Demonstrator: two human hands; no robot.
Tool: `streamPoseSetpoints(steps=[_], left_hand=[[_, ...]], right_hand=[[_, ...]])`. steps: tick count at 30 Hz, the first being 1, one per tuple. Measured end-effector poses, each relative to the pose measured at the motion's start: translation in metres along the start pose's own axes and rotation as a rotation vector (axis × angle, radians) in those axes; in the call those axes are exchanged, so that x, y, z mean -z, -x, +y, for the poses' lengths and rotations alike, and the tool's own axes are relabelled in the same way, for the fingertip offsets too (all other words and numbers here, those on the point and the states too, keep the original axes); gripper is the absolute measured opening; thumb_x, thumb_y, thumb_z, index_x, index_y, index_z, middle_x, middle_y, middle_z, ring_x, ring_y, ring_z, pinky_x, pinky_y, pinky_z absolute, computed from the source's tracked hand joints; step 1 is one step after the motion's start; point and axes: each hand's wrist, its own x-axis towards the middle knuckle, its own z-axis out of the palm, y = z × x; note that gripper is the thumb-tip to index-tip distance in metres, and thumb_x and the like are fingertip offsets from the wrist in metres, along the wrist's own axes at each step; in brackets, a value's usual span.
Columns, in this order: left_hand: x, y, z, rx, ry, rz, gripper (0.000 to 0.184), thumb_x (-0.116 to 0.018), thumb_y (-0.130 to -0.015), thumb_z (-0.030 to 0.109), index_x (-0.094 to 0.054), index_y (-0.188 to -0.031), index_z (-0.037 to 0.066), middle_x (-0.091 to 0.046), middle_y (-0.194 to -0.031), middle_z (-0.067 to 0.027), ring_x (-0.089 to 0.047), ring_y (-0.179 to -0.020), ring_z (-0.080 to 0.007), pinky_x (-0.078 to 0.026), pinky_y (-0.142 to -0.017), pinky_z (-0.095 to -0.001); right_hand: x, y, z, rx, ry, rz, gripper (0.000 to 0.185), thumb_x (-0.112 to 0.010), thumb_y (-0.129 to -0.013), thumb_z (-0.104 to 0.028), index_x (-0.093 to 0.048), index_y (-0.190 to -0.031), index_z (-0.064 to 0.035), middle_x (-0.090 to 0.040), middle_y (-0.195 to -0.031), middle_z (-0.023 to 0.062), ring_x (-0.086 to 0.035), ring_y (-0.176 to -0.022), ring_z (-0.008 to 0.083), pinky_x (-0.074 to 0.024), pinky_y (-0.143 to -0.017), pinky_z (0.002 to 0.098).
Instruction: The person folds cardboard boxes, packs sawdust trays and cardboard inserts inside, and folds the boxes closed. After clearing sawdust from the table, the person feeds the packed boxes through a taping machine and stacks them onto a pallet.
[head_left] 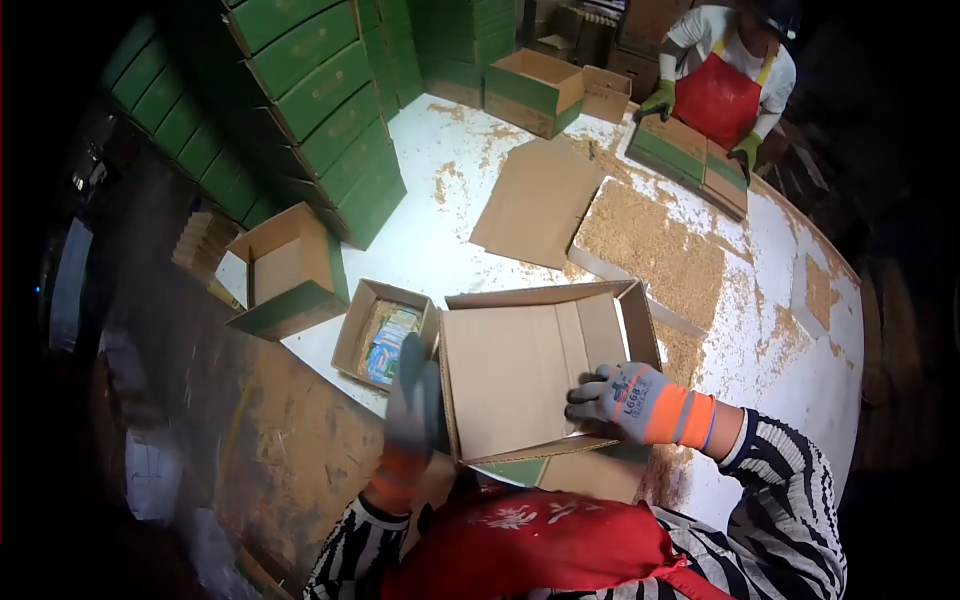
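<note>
In front of me sits an open cardboard box (515,375), with a flat cardboard sheet covering its floor. My right hand (630,402), in a grey and orange work glove, reaches over the box's near right wall, fingers curled inside against the cardboard. My left hand (412,405), gloved too, is smeared by motion at the box's left wall; its fingers cannot be made out. Just left of it stands a smaller cardboard box (352,335) holding several blue and green printed packets (390,340).
Tall stacks of green boxes (325,95) rise at the left, near an open green box (290,280). On the white table (440,215) lie a cardboard sheet (535,200) and a sawdust-filled tray (650,240). Across it, a co-worker in a red apron (715,100) holds a green-brown box (680,160).
</note>
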Motion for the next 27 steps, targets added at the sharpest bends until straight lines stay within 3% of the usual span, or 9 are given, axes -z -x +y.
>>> streamPoseSetpoints(steps=[2, 7, 14, 16, 19, 20, 22, 26, 27], left_hand=[[-0.019, -0.004, 0.013, 0.234, 0.445, -0.053, 0.073, -0.063, -0.093, 0.026, -0.026, -0.147, -0.007, -0.039, -0.145, -0.0274, -0.038, -0.135, -0.0376, -0.032, -0.111, -0.0364], [-0.025, -0.001, 0.012, 0.208, 0.324, -0.163, 0.077, -0.061, -0.09, 0.032, -0.025, -0.148, -0.002, -0.046, -0.136, -0.0322, -0.047, -0.125, -0.045, -0.04, -0.102, -0.0424], [-0.03, -0.024, -0.003, 0.108, 0.292, -0.297, 0.079, -0.059, -0.091, 0.047, -0.028, -0.149, 0.002, -0.043, -0.143, -0.025, -0.043, -0.131, -0.0379, -0.036, -0.108, -0.039], [0.019, -0.038, 0.03, 0.265, 0.459, -0.511, 0.079, -0.059, -0.091, 0.048, -0.031, -0.148, 0.001, -0.045, -0.143, -0.0209, -0.045, -0.131, -0.0335, -0.037, -0.107, -0.0359], [-0.047, -0.05, -0.025, 0.368, 1.212, -0.568, 0.086, -0.064, -0.086, 0.055, -0.035, -0.145, -0.001, -0.048, -0.141, -0.0184, -0.047, -0.129, -0.0308, -0.037, -0.106, -0.0348], [-0.056, -0.046, -0.033, 0.33, 1.035, -0.573, 0.087, -0.065, -0.085, 0.056, -0.037, -0.144, -0.001, -0.049, -0.141, -0.0184, -0.048, -0.128, -0.031, -0.037, -0.106, -0.0349], [-0.073, -0.037, -0.045, 0.26, 0.677, -0.59, 0.089, -0.067, -0.082, 0.058, -0.039, -0.142, -0.002, -0.05, -0.139, -0.0184, -0.049, -0.127, -0.0313, -0.038, -0.106, -0.0352], [-0.1, -0.027, -0.047, 0.09, -0.043, -0.625, 0.093, -0.07, -0.078, 0.061, -0.043, -0.139, -0.003, -0.053, -0.136, -0.0184, -0.051, -0.124, -0.0321, -0.039, -0.105, -0.0356], [-0.082, -0.031, -0.029, 0.222, 0.18, -0.646, 0.094, -0.075, -0.07, 0.063, -0.049, -0.134, -0.001, -0.058, -0.129, -0.0181, -0.054, -0.119, -0.0339, -0.04, -0.102, -0.0367]], right_hand=[[-0.002, 0.005, 0.004, -0.022, -0.174, -0.032, 0.038, -0.061, -0.085, -0.027, -0.063, -0.122, -0.0189, -0.06, -0.125, 0.0059, -0.059, -0.102, 0.0319, -0.0486, -0.088, 0.0399], [0.006, -0.01, -0.012, -0.362, 0.012, 0.153, 0.077, -0.074, -0.076, -0.039, -0.041, -0.144, -0.0267, -0.038, -0.144, 0.0208, -0.053, -0.113, 0.0443, -0.044, -0.1, 0.0476], [-0.014, -0.019, -0.04, -0.484, -0.025, -0.098, 0.065, -0.069, -0.081, -0.041, -0.047, -0.141, -0.0279, -0.046, -0.135, 0.0212, -0.059, -0.102, 0.0414, -0.0489, -0.092, 0.0436], [-0.041, -0.001, -0.054, -0.423, -0.171, 0.091, 0.059, -0.068, -0.081, -0.034, -0.053, -0.136, -0.0206, -0.049, -0.134, 0.0214, -0.056, -0.11, 0.0412, -0.0461, -0.097, 0.0429], [-0.017, 0.026, -0.083, -0.489, -0.071, 0.709, 0.057, -0.058, -0.078, -0.005, -0.051, -0.135, -0.0066, -0.044, -0.143, 0.0212, -0.046, -0.127, 0.0407, -0.0344, -0.109, 0.0474], [-0.033, 0.043, -0.068, -0.595, 0.007, 0.934, 0.065, -0.055, -0.076, 0.0, -0.046, -0.14, -0.0057, -0.042, -0.145, 0.0213, -0.043, -0.13, 0.0406, -0.0339, -0.11, 0.0478], [-0.064, 0.067, -0.043, -0.771, -0.685, 1.421, 0.057, -0.055, -0.083, 0.0, -0.047, -0.139, -0.0039, -0.039, -0.149, 0.015, -0.039, -0.137, 0.033, -0.0338, -0.111, 0.0436], [-0.2, 0.072, 0.006, -0.868, -1.318, 0.979, 0.066, -0.064, -0.093, -0.025, -0.032, -0.145, 0.0017, -0.043, -0.142, 0.0154, -0.046, -0.124, 0.0212, -0.0402, -0.102, 0.0325], [-0.161, 0.043, -0.024, -0.756, -1.275, 0.948, 0.073, -0.072, -0.087, -0.024, -0.034, -0.142, 0.0041, -0.049, -0.136, 0.0134, -0.048, -0.122, 0.0217, -0.0397, -0.102, 0.0324]])
